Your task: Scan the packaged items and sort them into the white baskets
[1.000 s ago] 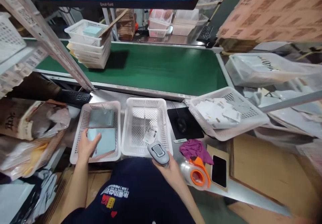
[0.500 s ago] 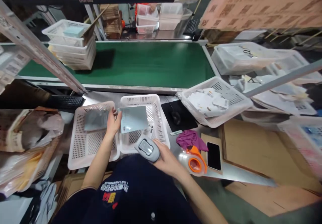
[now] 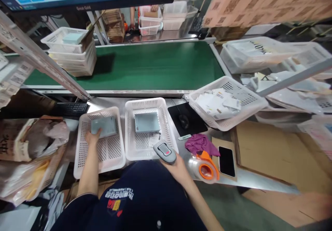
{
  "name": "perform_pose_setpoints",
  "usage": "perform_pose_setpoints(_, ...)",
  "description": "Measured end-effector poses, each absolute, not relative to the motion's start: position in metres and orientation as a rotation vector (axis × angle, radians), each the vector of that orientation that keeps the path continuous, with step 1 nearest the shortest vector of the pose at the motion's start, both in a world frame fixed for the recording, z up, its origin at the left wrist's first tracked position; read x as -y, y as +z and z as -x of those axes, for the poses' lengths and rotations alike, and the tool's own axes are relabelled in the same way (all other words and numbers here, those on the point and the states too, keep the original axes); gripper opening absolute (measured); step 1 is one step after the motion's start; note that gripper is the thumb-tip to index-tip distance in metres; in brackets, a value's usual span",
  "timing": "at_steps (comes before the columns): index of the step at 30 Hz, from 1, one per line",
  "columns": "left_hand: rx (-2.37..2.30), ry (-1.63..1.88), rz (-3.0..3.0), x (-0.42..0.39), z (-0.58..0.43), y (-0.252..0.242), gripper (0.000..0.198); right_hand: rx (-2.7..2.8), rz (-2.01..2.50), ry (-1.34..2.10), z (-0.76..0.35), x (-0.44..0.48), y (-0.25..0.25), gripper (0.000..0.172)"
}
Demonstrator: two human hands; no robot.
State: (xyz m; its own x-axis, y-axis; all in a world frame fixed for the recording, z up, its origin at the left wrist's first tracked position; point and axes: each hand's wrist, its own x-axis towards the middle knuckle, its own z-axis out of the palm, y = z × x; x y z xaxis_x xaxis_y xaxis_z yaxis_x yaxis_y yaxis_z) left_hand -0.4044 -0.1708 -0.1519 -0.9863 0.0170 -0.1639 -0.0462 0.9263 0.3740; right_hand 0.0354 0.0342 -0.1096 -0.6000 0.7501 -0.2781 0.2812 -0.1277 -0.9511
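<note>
My left hand (image 3: 92, 138) is inside the left white basket (image 3: 111, 165), its fingers closed on the near left corner of a pale blue-grey packet (image 3: 105, 126). Another packet of the same colour (image 3: 147, 122) lies flat in the right white basket (image 3: 129, 151), beside a small white label slip (image 3: 155, 139). Over that basket's near right corner, my right hand (image 3: 174, 165) grips a grey handheld scanner (image 3: 165, 151). Part of the right hand is hidden beneath the scanner.
A black mouse (image 3: 183, 121), purple cloth (image 3: 202, 144), orange tape dispenser (image 3: 206, 170) and phone (image 3: 227, 161) lie to the right. A tilted basket of paper slips (image 3: 249, 115) stands behind them. Beyond runs a green conveyor (image 3: 155, 66) with stacked baskets (image 3: 88, 63). A monitor (image 3: 85, 8) hangs above.
My left hand has left the right basket's packet and moved left to the packet in the left basket. The right basket's packet now lies flat. The scanner has shifted right with my right hand.
</note>
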Motion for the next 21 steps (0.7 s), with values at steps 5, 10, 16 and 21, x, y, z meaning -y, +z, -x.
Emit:
perform_pose_setpoints(5,-3.090,0.807,-0.020,0.172,0.371,-0.138,0.065,2.050,0.834,1.714,0.017,-0.050,-0.086,0.042)
perform_pose_setpoints(10,-3.252,1.324,-0.511,0.165,0.320,-0.099,0.069,2.247,0.559,1.639,0.046,-0.059,-0.051,0.044)
perform_pose_setpoints(16,-3.048,1.570,-0.747,0.133,0.244,-0.077,0.065,2.160,0.732,1.568,0.014,-0.069,-0.039,0.047)
perform_pose_setpoints(21,-2.631,1.125,-0.598,0.113,0.210,-0.109,0.086,1.732,1.178,1.676,-0.072,-0.067,-0.076,0.053)
